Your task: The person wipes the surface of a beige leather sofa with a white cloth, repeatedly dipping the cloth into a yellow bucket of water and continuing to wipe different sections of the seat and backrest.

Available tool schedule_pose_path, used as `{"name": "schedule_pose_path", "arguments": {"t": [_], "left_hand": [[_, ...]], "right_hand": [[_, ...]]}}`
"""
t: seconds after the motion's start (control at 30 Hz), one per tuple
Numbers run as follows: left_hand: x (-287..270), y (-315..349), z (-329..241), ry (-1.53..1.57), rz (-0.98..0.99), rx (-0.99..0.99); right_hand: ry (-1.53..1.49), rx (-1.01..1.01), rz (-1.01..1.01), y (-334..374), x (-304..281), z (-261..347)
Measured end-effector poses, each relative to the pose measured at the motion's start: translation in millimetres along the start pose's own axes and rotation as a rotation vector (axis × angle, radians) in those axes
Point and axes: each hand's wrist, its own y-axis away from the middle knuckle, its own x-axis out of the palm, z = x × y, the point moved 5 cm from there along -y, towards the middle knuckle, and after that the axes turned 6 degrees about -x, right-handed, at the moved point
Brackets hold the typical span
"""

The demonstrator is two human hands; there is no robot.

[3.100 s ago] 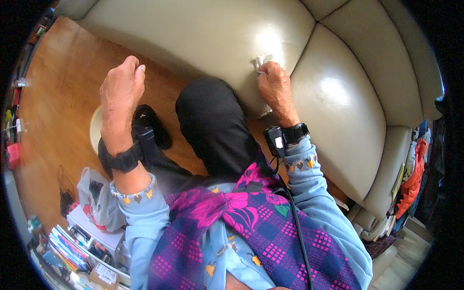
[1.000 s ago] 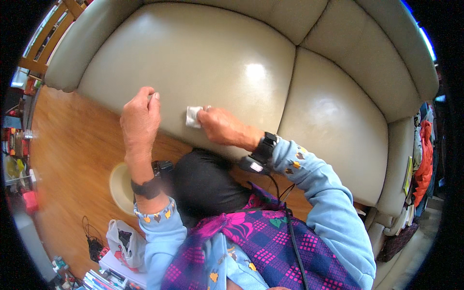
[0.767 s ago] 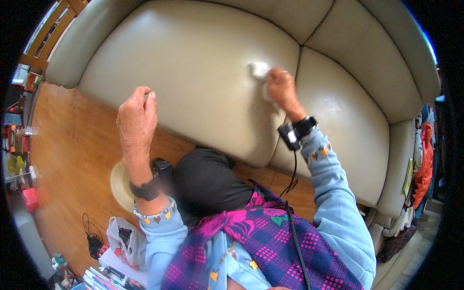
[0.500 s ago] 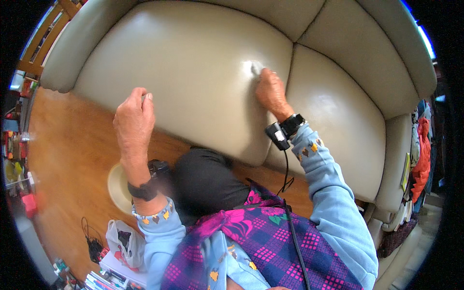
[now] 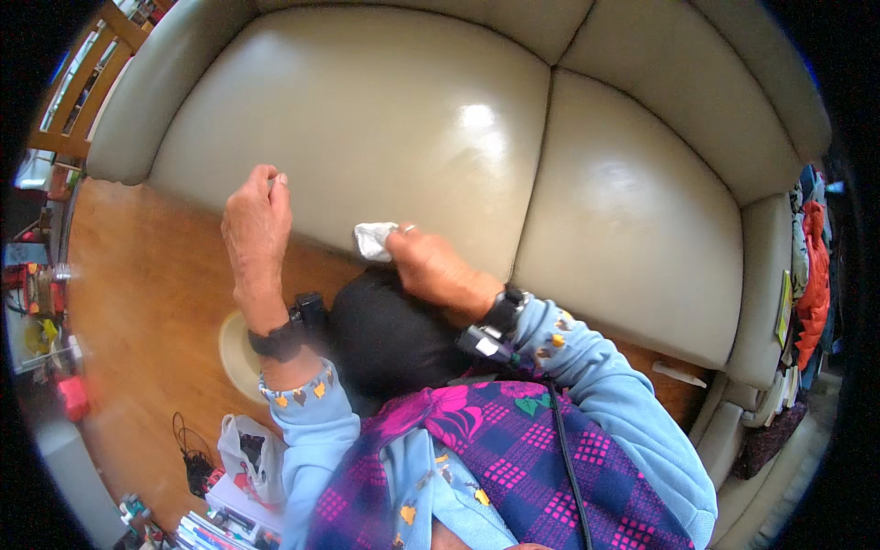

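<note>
While our right hand (image 5: pixel 429 268) pinches one small crumpled white cloth (image 5: pixel 372 240) against the beige leather sofa cushion (image 5: pixel 385 119), its grip stays closed. Our left hand (image 5: pixel 257 220) hovers loosely curled, holding nothing. We count two cushions.

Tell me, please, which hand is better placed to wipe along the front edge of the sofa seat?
Probably the right hand: it already grips the white cloth against the front edge of the beige sofa seat. The left hand hangs loosely curled and empty above the wooden floor.
</note>
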Motion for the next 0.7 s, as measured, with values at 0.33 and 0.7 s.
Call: {"name": "schedule_pose_path", "arguments": {"t": [0.33, 0.7], "left_hand": [[-12, 2, 5, -0.059, -0.027, -0.051], [-6, 3, -3, -0.064, -0.005, 0.007]], "right_hand": [[0.499, 0.342, -0.45, 11, -116, -102], [0.355, 0.175, 0.078, 4, -15, -4]]}}
